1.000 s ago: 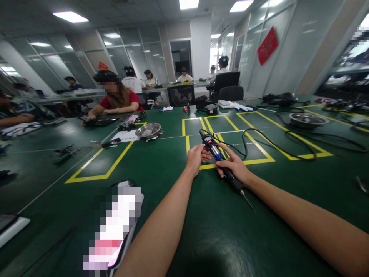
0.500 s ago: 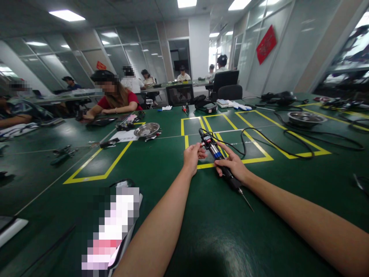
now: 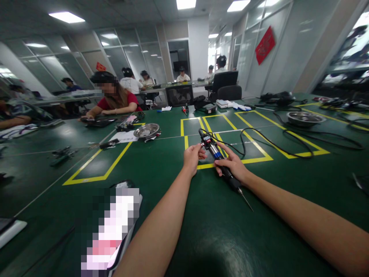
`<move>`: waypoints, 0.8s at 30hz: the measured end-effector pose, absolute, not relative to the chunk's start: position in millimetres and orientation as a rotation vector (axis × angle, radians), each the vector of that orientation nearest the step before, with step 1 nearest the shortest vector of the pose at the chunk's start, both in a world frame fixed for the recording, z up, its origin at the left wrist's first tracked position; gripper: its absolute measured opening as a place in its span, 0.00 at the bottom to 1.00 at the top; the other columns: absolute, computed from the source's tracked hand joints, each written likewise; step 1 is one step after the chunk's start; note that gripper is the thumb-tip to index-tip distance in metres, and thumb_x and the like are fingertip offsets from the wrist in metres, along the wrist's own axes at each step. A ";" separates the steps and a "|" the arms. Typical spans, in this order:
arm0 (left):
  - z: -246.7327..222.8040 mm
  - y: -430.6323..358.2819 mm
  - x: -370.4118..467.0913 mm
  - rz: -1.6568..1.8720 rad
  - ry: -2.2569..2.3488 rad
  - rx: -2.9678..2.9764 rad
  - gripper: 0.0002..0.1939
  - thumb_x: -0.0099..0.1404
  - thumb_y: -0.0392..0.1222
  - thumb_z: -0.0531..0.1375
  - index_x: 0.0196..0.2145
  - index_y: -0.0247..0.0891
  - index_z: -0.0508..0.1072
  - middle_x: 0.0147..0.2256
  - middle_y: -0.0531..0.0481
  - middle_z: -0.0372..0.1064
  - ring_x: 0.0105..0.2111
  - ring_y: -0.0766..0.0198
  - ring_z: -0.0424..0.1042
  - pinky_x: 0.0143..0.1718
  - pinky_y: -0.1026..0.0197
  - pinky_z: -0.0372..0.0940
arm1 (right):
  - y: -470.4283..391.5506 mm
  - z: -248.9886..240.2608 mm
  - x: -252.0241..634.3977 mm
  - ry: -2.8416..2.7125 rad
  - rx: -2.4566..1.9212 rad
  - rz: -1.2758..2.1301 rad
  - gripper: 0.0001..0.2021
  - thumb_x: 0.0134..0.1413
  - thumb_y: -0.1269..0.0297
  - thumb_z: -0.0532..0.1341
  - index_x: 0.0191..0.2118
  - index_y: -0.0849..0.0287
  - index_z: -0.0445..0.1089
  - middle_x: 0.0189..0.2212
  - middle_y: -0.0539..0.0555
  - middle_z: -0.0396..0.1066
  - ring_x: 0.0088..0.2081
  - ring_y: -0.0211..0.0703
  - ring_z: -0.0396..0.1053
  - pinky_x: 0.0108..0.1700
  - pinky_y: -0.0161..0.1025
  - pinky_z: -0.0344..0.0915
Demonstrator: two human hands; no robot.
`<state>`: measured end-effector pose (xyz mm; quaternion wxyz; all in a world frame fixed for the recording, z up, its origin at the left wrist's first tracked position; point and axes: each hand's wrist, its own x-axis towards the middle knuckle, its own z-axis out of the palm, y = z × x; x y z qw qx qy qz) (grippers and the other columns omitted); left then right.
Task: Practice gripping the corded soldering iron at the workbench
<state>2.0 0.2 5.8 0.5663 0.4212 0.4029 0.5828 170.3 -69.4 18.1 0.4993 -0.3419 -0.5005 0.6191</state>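
Observation:
A black electric screwdriver (image 3: 216, 153) with a blue and silver band lies across my right hand (image 3: 235, 165). That hand is closed around its body from the right side. The long thin bit (image 3: 246, 201) points down toward me, and the cable end faces away. At the cable end, my left hand (image 3: 192, 157) is closed in a pinch against the tool's left side. What sits between those fingertips is too small to make out. A black cable (image 3: 245, 143) runs from the tool to the right across the table.
The green table (image 3: 161, 161) carries yellow tape outlines (image 3: 235, 164). Metal bowls stand left (image 3: 147, 130) and right (image 3: 306, 118). A phone-like device with a blurred screen (image 3: 113, 227) lies by my left forearm. A person in red (image 3: 127, 104) sits across to the left.
My hands and the screwdriver hold almost the same pose. The view has shifted very slightly, and the person in red has moved a hand a little.

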 end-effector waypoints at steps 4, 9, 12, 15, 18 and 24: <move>7.8 -1.3 1.0 1.359 0.946 0.976 0.18 0.58 0.53 0.65 0.29 0.34 0.69 0.22 0.52 0.69 0.17 0.68 0.69 0.19 0.66 0.60 | -70.5 21.3 170.8 -1.183 -0.848 1.497 0.50 0.46 0.67 0.69 0.72 0.48 0.44 0.26 0.48 0.74 0.21 0.41 0.71 0.24 0.37 0.69; 11.3 -3.2 0.7 1.347 0.957 0.967 0.17 0.58 0.52 0.65 0.28 0.34 0.68 0.21 0.53 0.67 0.16 0.69 0.68 0.18 0.67 0.59 | -71.1 21.8 172.5 -1.173 -0.835 1.511 0.50 0.45 0.68 0.69 0.72 0.47 0.45 0.26 0.48 0.75 0.22 0.40 0.71 0.24 0.36 0.68; 12.4 -3.7 1.1 1.340 0.961 0.966 0.17 0.59 0.52 0.65 0.28 0.34 0.68 0.21 0.53 0.67 0.16 0.69 0.67 0.17 0.67 0.59 | -70.6 20.3 172.8 -1.181 -0.825 1.514 0.50 0.46 0.67 0.69 0.72 0.47 0.44 0.26 0.48 0.75 0.22 0.40 0.71 0.24 0.37 0.68; 11.3 -3.1 1.4 1.340 0.981 0.973 0.18 0.59 0.53 0.65 0.28 0.34 0.68 0.21 0.52 0.68 0.16 0.69 0.68 0.18 0.67 0.59 | -70.2 19.7 172.2 -1.190 -0.841 1.502 0.50 0.46 0.67 0.69 0.72 0.47 0.44 0.26 0.48 0.74 0.22 0.40 0.71 0.25 0.37 0.69; 9.1 -1.9 1.5 1.348 0.980 0.985 0.19 0.59 0.54 0.65 0.27 0.34 0.68 0.22 0.51 0.68 0.16 0.69 0.68 0.18 0.67 0.60 | -70.4 20.3 171.7 -1.201 -0.837 1.499 0.50 0.46 0.67 0.69 0.72 0.47 0.44 0.26 0.48 0.74 0.22 0.40 0.71 0.24 0.36 0.68; 6.1 0.1 0.8 1.354 0.956 0.970 0.19 0.59 0.55 0.65 0.28 0.34 0.69 0.21 0.52 0.68 0.17 0.69 0.69 0.18 0.67 0.61 | -71.4 22.1 171.4 -1.198 -0.833 1.510 0.50 0.46 0.67 0.69 0.72 0.49 0.44 0.25 0.48 0.74 0.21 0.40 0.71 0.24 0.37 0.69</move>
